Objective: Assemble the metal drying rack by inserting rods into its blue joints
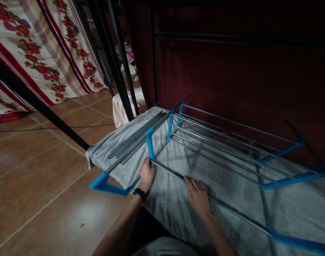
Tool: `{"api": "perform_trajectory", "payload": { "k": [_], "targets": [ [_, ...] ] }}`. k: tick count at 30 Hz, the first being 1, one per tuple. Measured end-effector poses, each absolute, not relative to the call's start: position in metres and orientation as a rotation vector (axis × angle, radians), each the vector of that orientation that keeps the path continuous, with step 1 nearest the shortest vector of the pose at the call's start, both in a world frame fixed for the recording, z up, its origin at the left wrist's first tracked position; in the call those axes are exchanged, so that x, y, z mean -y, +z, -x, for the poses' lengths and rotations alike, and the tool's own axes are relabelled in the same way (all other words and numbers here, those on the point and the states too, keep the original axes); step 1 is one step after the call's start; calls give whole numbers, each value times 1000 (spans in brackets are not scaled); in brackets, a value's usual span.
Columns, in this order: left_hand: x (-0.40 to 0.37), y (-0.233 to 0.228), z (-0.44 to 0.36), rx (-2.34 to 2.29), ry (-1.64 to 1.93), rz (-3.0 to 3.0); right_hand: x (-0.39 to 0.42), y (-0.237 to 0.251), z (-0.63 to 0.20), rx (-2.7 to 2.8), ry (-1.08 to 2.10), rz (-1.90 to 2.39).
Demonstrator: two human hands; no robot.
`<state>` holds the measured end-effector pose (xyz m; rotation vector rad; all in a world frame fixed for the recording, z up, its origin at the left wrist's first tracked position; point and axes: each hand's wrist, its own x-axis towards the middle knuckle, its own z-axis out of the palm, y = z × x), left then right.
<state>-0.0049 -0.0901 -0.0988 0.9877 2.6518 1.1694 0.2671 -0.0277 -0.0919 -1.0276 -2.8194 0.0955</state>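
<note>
A partly built rack with metal tubes and blue plastic connectors point(169, 127) lies across a grey blanket. My left hand point(147, 174), a dark band on its wrist, is closed at the lower end of an upright blue connector point(150, 143), where a long metal tube point(170, 172) meets it. Further along that same tube, my right hand point(197, 193) has its fingers curled over the bar. The tube's other end meets a blue piece point(301, 243) at lower right. Several loose grey tubes point(137, 137) lie side by side left of the connectors.
The grey blanket point(167, 209) covers a low surface with black metal posts point(113, 60) at its left. A dark red panel point(231, 81) stands behind. A blue corner piece point(109, 186) juts over the tiled floor point(45, 199). A floral curtain point(45, 53) hangs at left.
</note>
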Motion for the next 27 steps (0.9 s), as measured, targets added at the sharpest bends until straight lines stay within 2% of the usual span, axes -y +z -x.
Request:
{"api": "perform_trajectory", "payload": {
  "k": [15,27],
  "targets": [
    [90,-100,5,-2682,1105,-985,23,-55,-172,3087,328,901],
    [90,-98,13,-2544,1262,-1006,21,-55,-162,3114,361,945]
  ]
}}
